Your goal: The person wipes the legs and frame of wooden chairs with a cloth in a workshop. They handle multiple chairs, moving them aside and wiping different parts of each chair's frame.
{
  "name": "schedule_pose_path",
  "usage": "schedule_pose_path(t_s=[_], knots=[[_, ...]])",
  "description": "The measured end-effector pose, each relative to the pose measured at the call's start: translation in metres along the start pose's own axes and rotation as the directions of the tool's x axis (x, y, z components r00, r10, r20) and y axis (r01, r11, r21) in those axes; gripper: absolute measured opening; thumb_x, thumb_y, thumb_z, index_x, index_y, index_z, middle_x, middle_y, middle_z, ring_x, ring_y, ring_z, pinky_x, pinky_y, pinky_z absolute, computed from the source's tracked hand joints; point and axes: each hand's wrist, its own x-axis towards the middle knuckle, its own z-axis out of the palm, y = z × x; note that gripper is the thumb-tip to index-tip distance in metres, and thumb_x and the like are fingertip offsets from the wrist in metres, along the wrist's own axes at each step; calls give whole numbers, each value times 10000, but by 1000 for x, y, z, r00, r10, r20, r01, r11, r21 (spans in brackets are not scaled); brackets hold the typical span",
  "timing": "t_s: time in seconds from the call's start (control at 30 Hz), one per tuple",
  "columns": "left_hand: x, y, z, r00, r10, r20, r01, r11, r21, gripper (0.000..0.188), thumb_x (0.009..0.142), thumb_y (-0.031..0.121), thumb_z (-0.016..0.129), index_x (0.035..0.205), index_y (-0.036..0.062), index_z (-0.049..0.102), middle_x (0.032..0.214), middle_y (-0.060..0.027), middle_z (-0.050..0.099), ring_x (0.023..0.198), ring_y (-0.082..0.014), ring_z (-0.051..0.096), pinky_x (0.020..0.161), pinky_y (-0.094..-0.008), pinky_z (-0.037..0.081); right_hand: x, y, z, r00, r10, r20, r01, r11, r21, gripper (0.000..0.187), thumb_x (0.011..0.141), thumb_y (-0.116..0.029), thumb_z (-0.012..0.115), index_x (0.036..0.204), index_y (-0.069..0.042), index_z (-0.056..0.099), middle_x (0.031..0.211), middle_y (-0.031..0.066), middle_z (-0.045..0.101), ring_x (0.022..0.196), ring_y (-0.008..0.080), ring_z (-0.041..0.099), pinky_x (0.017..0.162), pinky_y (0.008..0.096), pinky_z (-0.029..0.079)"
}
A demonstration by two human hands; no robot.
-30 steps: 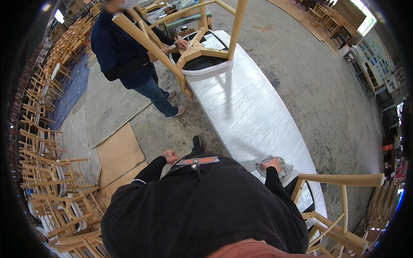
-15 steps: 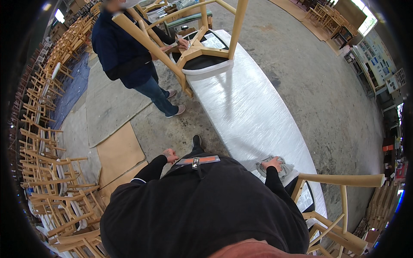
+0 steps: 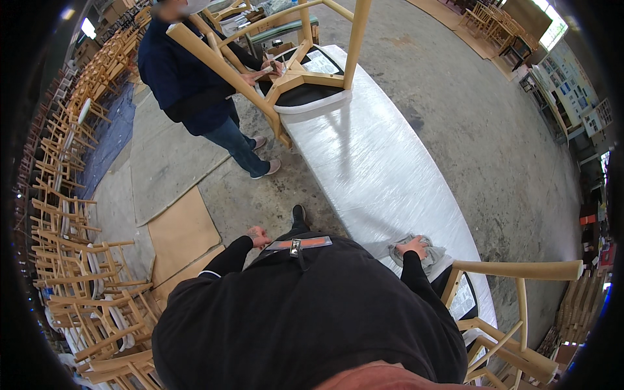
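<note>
My right hand [image 3: 413, 246] is closed on a crumpled grey cloth [image 3: 432, 255], pressed to the plastic-wrapped tabletop [image 3: 383, 175]. Close by it, an upturned wooden chair [image 3: 520, 268] rests with its seat down and its legs in the air. My left hand [image 3: 259, 238] hangs beside my waist, fingers curled, with nothing visible in it. At the table's far end lies another upturned wooden chair [image 3: 318, 79] with a dark seat underside. A co-worker's hands [image 3: 270, 68] are at that underside with a small tool I cannot make out.
The co-worker [image 3: 188, 84] stands left of the far chair. Many wooden chairs [image 3: 97, 279] line the left side. Brown cardboard sheets [image 3: 182, 227] lie on the concrete floor. Behind the far chair is a green-edged bench [image 3: 286, 32], and a display board [image 3: 572, 84] stands at right.
The co-worker's hands have shifted slightly at the far chair, and a small tool shows more plainly. My own hands stay nearly where they were.
</note>
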Motion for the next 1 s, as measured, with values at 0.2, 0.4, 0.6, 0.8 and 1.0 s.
schedule_pose_path(t_s=[0.2, 0.4, 0.6, 0.8, 1.0], knots=[[0, 0, 0, 1000, 12, 8, -12, 1000, -2, 288, 755, 258, 738, 787, -18, 663, 684, -113, 695, 609, -186, 702, 591, -330, 571, -2, -2, -2, 1000, 6, 12, -6, 1000, 0, 1213, 653, -648, 741, 1532, -45, 162, 1524, 301, 274, 1410, 382, 342, 1109, 560, 323], [0, 2, 2, 999, 22, 29, -23, 1000, 10, 278, 746, 246, 749, 788, -14, 660, 684, -110, 696, 606, -191, 701, 579, -329, 569, -2, -1, 1, 1000, 4, -11, -4, 1000, 9, 1197, 661, -635, 735, 1532, -46, 163, 1522, 306, 274, 1400, 390, 354, 1110, 562, 315], [1, 3, 1, 999, 13, 36, -12, 1000, -25, 278, 742, 235, 755, 789, -21, 658, 696, -118, 696, 615, -200, 703, 579, -331, 578, -1, -1, 2, 1000, -6, -22, 6, 1000, 0, 1203, 663, -646, 736, 1532, -46, 159, 1522, 313, 265, 1382, 402, 377, 1098, 565, 326], [1, 4, 2, 999, 18, 30, -17, 998, -53, 287, 741, 233, 764, 788, -30, 660, 719, -124, 700, 623, -197, 702, 587, -333, 589, -3, -2, 0, 1000, -2, -15, 2, 1000, 4, 1180, 683, -631, 724, 1531, -37, 157, 1522, 314, 264, 1395, 400, 357, 1102, 568, 318], [4, 7, 2, 999, 15, 33, -14, 999, -39, 291, 749, 236, 764, 786, -35, 664, 714, -122, 700, 621, -186, 700, 585, -332, 588, -2, -3, 1, 1000, 1, -17, 0, 1000, 7, 1174, 680, -622, 714, 1528, -20, 168, 1511, 325, 285, 1408, 400, 337, 1106, 581, 304]])
